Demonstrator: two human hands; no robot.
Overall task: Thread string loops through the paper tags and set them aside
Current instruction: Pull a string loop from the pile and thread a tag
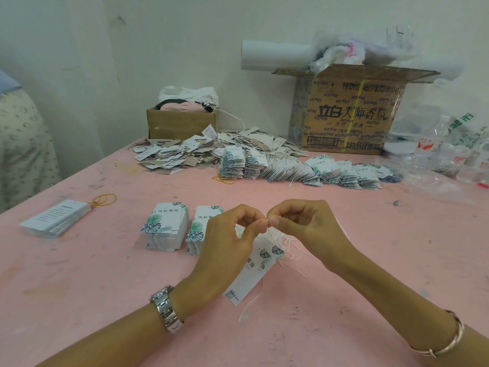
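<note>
My left hand (232, 234) holds white paper tags (255, 268) with leaf prints; they hang down from its fingers over the pink table (105, 287). My right hand (301, 223) pinches a thin white string (270, 229) at the top of the tags, fingertips meeting the left thumb. A tangle of loose white strings (289, 246) lies under the right hand. Two neat stacks of leaf-print tags (166, 229) (199, 229) stand just left of my hands.
A row of threaded tags (304, 168) and a heap of other tags (185, 152) lie at the back. A flat stack of printed tags (55, 218) sits left beside a rubber band (104, 200). Cardboard boxes (346, 115) (181, 121) and plastic bottles (431, 141) stand behind.
</note>
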